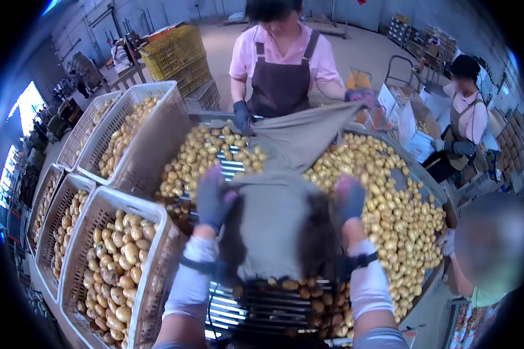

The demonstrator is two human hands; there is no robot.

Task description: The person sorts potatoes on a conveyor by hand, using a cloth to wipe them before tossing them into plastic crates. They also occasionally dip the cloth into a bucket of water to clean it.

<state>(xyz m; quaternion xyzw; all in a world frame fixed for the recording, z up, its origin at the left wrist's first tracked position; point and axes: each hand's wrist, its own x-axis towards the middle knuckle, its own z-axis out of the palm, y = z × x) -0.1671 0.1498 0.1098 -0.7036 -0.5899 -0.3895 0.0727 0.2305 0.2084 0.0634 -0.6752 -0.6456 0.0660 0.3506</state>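
A grey cloth [276,218] hangs between my hands over a slatted sorting table of potatoes [384,203]. My left hand [214,200], in a grey and pink glove, closes at the cloth's left side. My right hand [350,198], gloved alike, closes at its right side. Both are blurred, and the exact grip is partly hidden. Across the table, a person in a dark apron [280,81] holds the far part of the cloth [300,136] stretched between two gloved hands. Dark blurred patches flank the near cloth.
Plastic crates [163,232] full of potatoes stand along the left. Yellow crates [177,52] are stacked behind them. Bare metal slats [227,308] show at the near side. Another person [468,104] works among cartons at the right, and someone [489,250] is close by at right.
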